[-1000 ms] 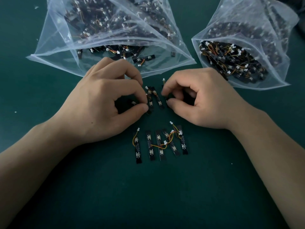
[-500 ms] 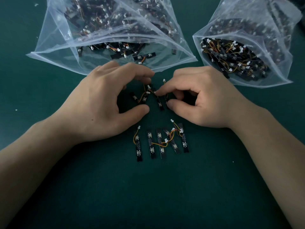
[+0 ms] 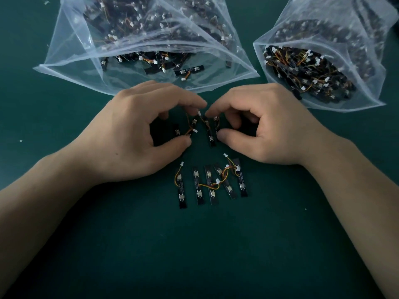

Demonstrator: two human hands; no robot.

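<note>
Thumb and forefinger of the left hand (image 3: 133, 134) curl around a wired circuit strip (image 3: 194, 123), pinching it on the green mat (image 3: 129, 244). The right hand (image 3: 269, 130) pinches a neighbouring strip (image 3: 216, 124) in the same way. Just below lie five more strips (image 3: 212, 184) in a row, and beyond the hands two open plastic bags (image 3: 71, 50) hold many others.
</note>
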